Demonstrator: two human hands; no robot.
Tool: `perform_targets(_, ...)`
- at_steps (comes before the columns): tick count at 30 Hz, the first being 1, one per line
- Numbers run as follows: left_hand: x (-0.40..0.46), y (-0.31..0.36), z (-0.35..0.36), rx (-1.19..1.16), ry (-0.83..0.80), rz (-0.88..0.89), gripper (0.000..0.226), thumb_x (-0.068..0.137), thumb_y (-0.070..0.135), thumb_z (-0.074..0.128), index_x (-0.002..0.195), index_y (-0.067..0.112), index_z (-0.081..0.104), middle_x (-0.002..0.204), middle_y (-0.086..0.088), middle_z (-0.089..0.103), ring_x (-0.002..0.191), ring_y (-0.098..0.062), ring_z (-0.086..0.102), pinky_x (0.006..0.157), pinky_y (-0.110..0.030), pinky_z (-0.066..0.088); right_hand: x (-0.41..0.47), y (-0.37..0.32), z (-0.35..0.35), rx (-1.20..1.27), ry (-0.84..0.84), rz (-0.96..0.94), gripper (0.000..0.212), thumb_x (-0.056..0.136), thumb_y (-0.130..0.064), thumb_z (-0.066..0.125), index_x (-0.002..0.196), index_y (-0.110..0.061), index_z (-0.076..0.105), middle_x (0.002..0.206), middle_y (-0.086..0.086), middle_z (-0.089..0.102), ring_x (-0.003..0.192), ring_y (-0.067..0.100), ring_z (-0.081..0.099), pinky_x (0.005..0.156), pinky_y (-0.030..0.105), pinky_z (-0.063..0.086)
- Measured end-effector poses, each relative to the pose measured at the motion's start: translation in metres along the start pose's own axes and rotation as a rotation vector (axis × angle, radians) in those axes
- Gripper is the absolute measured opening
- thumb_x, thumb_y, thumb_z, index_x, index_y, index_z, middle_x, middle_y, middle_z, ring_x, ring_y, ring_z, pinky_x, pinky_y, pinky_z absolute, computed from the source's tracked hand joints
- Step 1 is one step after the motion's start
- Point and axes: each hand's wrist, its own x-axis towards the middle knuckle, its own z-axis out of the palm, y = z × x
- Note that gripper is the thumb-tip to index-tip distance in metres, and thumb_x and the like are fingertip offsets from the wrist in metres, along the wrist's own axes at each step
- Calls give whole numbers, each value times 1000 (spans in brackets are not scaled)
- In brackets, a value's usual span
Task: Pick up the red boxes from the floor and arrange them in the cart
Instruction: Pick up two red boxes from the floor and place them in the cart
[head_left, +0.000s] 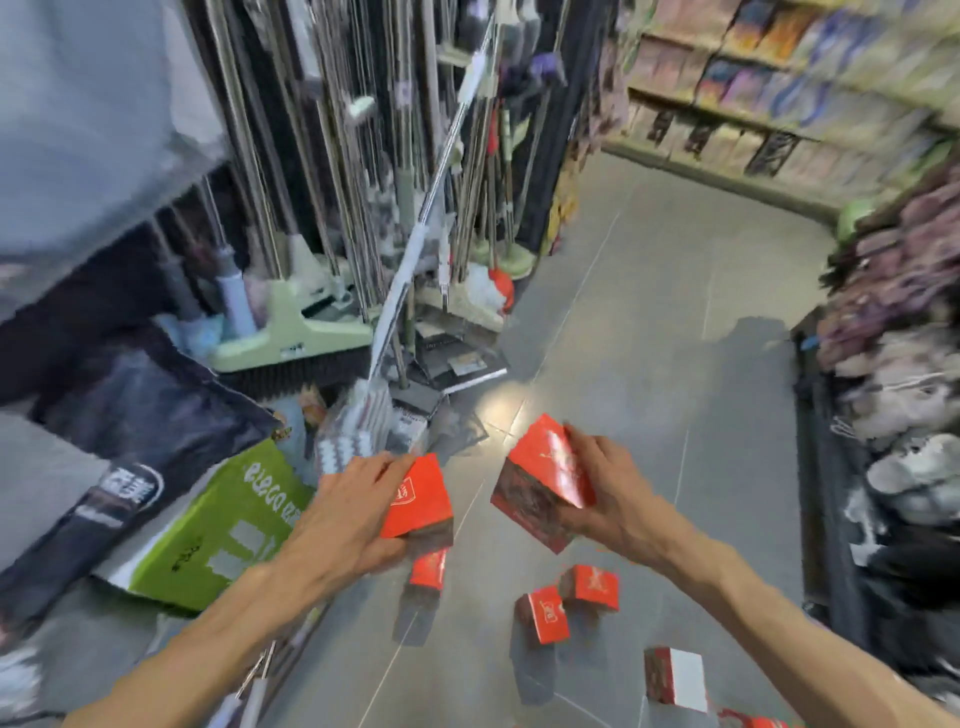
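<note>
My left hand (345, 512) grips a red box (418, 496) by its left side, held above the floor. My right hand (605, 491) grips a second, larger-looking red box (545, 480), tilted with one corner pointing up. Several more red boxes lie on the grey floor below: one (430, 567) under my left hand, two (543, 614) (592, 586) touching near the middle, and one with a white side (675, 678) at the lower right. The cart is not clearly recognisable in this blurred view.
A green carton (218, 525) and a dark bag (130, 441) sit at the left. Brooms and mops (332, 208) stand in a rack behind. Shelves of slippers (904, 364) line the right; the grey floor aisle (649, 312) runs between.
</note>
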Motion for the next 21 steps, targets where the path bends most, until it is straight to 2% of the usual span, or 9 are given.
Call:
perform_targets(3,-18,38,-96,9,67,79,97,77,78,52,153,20,37,140,-2,49,121,-28,53,95,-45,50,-44,-51,-73,-21,91,-88,106,74,-53,65,162,-13,21,139,10,46,128,28,41,111,37,36)
perform_targets(6,-50,68,-177,-19,164,109,97,80,81,54,158,29,25,139,8,40,121,-15,45,100,-35,46,-81,-89,-131,-5,185,-162,101,79,-53,69,161,-16,23,135,9,49,126,29,44,110,41,39)
perform_targets(8,-75,85,-221,-47,239,95,98,79,84,54,157,34,22,139,14,37,123,-7,39,101,-29,44,-103,-111,-158,42,224,-224,97,86,-53,70,162,-20,20,133,6,47,127,25,43,111,38,38)
perform_targets(11,-113,107,-273,-33,327,47,100,78,87,52,157,33,25,141,14,38,125,-5,37,105,-33,43,-126,-141,-190,55,242,-325,95,89,-62,65,162,-23,20,136,3,46,127,20,42,108,27,34)
perform_targets(14,-154,127,-305,65,372,-57,99,80,85,49,159,35,18,143,11,37,125,-12,38,105,-39,42,-142,-168,-208,44,229,-474,95,88,-65,64,162,-27,19,139,-4,42,125,12,38,102,20,28)
perform_targets(18,-222,150,-322,114,469,-242,95,83,81,48,159,32,20,144,5,39,131,-18,38,111,-43,37,-152,-209,-217,-39,112,-642,95,88,-68,61,163,-28,18,144,-3,39,133,15,35,115,36,32)
perform_targets(21,-286,165,-320,116,547,-402,95,81,83,50,158,32,26,143,6,40,130,-17,38,109,-40,40,-161,-244,-207,-93,27,-779,95,87,-72,59,162,-30,18,138,-8,38,132,14,37,103,26,31)
